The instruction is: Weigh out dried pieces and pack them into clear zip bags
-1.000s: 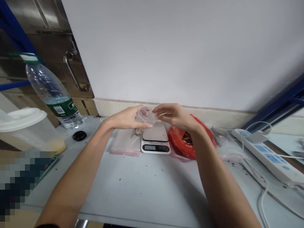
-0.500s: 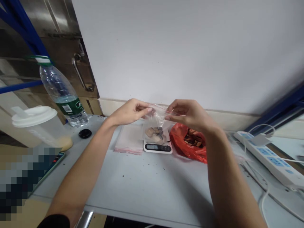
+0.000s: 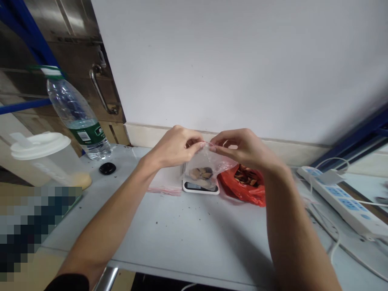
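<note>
A clear zip bag [image 3: 201, 161] with brown and pale slices in its bottom hangs over a white digital scale [image 3: 188, 190], partly hiding its display. My left hand [image 3: 178, 146] pinches the bag's top edge between thumb and finger. Close beside it, my right hand [image 3: 239, 146] pinches the same edge further right. Whether the bag's bottom rests on the scale I cannot tell. Right of the scale lies an open red plastic bag [image 3: 242, 190] holding dark brown slices. A stack of flat clear bags with pink edges [image 3: 165, 184] lies left of the scale.
On the left stand a water bottle [image 3: 83, 127] and a lidded plastic cup [image 3: 45, 155]. A black round lid [image 3: 107, 168] lies near them, with a blurred-out device [image 3: 39, 222] in front. A white power strip [image 3: 342, 202] with cables lies on the right. A wall [image 3: 242, 68] rises behind.
My left hand has moved right along the bag's top edge, close to my right hand. The bag has shifted slightly right, and its slices sit a little lower over the scale's display.
</note>
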`<state>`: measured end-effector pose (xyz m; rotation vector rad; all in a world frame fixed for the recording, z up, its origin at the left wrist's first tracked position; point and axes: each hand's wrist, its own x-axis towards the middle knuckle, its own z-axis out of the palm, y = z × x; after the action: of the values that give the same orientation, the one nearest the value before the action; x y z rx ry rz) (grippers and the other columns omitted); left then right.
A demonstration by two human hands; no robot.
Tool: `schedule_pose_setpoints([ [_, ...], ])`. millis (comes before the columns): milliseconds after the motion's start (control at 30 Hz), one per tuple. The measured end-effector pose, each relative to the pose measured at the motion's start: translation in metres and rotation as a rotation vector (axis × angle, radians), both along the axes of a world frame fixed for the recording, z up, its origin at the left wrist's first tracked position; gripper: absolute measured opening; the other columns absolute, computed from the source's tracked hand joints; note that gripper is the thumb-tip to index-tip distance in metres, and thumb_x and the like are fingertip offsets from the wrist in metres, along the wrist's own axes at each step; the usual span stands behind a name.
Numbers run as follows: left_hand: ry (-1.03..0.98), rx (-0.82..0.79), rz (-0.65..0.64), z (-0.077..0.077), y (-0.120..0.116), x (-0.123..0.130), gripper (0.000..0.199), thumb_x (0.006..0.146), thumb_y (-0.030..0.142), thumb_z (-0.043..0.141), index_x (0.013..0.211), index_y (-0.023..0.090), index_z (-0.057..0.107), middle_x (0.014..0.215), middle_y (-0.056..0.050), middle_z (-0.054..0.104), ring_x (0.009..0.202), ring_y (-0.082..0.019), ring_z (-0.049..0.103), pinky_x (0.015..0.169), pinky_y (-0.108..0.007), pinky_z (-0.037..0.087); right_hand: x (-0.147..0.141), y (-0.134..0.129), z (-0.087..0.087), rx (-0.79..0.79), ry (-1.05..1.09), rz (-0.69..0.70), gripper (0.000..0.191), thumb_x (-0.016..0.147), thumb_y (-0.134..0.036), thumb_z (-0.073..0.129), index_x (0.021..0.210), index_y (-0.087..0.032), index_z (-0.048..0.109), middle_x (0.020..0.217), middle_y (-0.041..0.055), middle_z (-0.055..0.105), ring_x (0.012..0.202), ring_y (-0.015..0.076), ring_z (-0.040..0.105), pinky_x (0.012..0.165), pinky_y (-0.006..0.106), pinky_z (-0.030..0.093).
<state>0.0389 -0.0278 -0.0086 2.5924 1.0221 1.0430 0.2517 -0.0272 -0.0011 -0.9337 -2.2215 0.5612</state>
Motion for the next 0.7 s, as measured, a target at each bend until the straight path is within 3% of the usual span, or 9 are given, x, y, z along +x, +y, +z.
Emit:
schedule_pose_setpoints([
  [167, 0.026, 0.028, -0.039, -0.0027, 0.0015, 0.0028, 0.027, 0.092, 0.022, 0.054, 0.071, 0.017, 0.070, 0.062, 0.001, 0.067, 0.057, -0.012, 0.056, 0.051, -0.024, 0.037, -0.0075, 0.0017, -0.0040, 0.073, 0.006, 0.029, 0.030, 0.087, -0.045, 0.063, 0.079, -0.018, 0.073, 0.074, 0.0050, 0.072, 0.064, 0.0155, 0.059, 0.062, 0.029, 0.046],
  [300, -0.045, 0.030, -0.079, -0.0011, 0.0004, 0.0022, 0.018, 0.091, 0.024, 0.060, 0.079, 0.018, 0.071, 0.073, -0.001, 0.074, 0.067, -0.014, 0.066, 0.058, -0.024, 0.046, -0.0079, -0.0006, -0.0028, 0.091, 0.000, 0.005, 0.024, 0.087, -0.037, 0.062, 0.074, -0.018, 0.070, 0.069, 0.0023, 0.068, 0.059, 0.0126, 0.055, 0.056, 0.026, 0.042],
  [433, -0.073, 0.031, -0.095, 0.0001, 0.0002, 0.0012, 0.012, 0.089, 0.021, 0.061, 0.082, 0.018, 0.070, 0.078, -0.001, 0.075, 0.072, -0.015, 0.070, 0.066, -0.025, 0.053, -0.0069, -0.0010, -0.0038, 0.099, 0.024, -0.016, 0.026, 0.086, -0.039, 0.065, 0.073, -0.018, 0.072, 0.068, 0.0028, 0.069, 0.060, 0.0133, 0.056, 0.056, 0.026, 0.043],
  [700, -0.085, 0.131, -0.003, -0.0009, 0.0019, 0.0002, 0.012, 0.090, 0.017, 0.055, 0.080, 0.017, 0.063, 0.073, 0.000, 0.070, 0.065, -0.014, 0.065, 0.063, -0.025, 0.051, -0.0043, 0.0025, -0.0073, 0.138, 0.057, -0.035, 0.026, 0.084, -0.043, 0.068, 0.077, -0.018, 0.073, 0.076, 0.0057, 0.073, 0.067, 0.0174, 0.062, 0.063, 0.031, 0.050],
])
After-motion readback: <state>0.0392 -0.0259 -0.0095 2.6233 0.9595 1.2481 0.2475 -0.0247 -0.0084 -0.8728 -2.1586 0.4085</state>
